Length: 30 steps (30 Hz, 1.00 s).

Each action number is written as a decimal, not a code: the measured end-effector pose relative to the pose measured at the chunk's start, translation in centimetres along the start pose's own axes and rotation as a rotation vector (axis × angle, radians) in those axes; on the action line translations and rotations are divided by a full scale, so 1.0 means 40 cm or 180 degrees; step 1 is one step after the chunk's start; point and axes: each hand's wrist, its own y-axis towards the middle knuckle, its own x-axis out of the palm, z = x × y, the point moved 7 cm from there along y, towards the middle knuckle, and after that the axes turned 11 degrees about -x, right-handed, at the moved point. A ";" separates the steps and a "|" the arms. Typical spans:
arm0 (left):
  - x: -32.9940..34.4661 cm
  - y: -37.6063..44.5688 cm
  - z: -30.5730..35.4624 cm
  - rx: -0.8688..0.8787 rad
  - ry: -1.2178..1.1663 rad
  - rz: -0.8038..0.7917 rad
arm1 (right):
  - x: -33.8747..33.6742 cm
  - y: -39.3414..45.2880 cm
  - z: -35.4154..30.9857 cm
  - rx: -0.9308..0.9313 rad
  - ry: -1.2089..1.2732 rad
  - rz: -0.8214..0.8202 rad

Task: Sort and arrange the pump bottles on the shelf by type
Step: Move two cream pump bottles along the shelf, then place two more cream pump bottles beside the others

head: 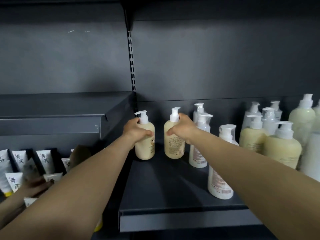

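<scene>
Two cream-yellow pump bottles stand upright at the back left of the dark shelf [155, 187]. My left hand [136, 131] grips the left cream bottle [145, 149] round its shoulder. My right hand [181, 129] grips the right cream bottle [173, 146] near its neck, label side facing me. To the right stand white pump bottles [219, 181] with plastic-wrapped pumps, one near the front. Further right are larger pale-yellow pump bottles [280, 149] mixed with more white ones [268, 118].
A higher shelf section [52, 122] sits to the left. Below it, white tubes [45, 159] with dark lettering lie in rows. Another person's hand [34, 186], blurred, reaches among the tubes at lower left. The shelf's front lip [173, 220] runs across the bottom.
</scene>
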 end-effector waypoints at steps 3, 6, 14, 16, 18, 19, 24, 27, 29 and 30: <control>0.021 0.056 -0.005 -0.0023 -0.0030 -0.0045 | 0.023 0.059 0.039 0.0174 -0.0150 0.0137; 0.042 0.092 -0.010 -0.0007 -0.0041 -0.0142 | 0.039 0.092 0.070 0.0347 -0.0269 0.0256; 0.054 0.115 -0.011 0.0114 0.0068 -0.0373 | 0.042 0.117 0.080 0.0515 -0.0458 0.0207; 0.057 0.112 -0.011 0.0134 0.0192 -0.0357 | 0.039 0.114 0.074 0.0544 -0.0652 0.0086; 0.055 0.107 -0.005 0.0158 0.0485 -0.0301 | 0.038 0.105 0.065 0.0544 -0.1017 -0.0079; 0.051 0.102 -0.001 0.0173 0.0680 -0.0256 | 0.036 0.100 0.057 0.0503 -0.1307 -0.0166; 0.019 0.031 0.038 0.0414 0.1656 0.0054 | 0.013 0.032 -0.041 0.0032 -0.2576 -0.0687; 0.017 -0.061 0.071 0.0748 0.2320 0.0021 | -0.020 -0.047 -0.128 -0.0436 -0.3081 -0.0904; 0.015 -0.132 0.096 0.0950 0.2682 -0.0036 | -0.053 -0.118 -0.188 -0.0780 -0.3241 -0.0929; 0.011 -0.170 0.110 0.1027 0.2825 -0.0055 | -0.070 -0.158 -0.216 -0.0953 -0.3325 -0.0936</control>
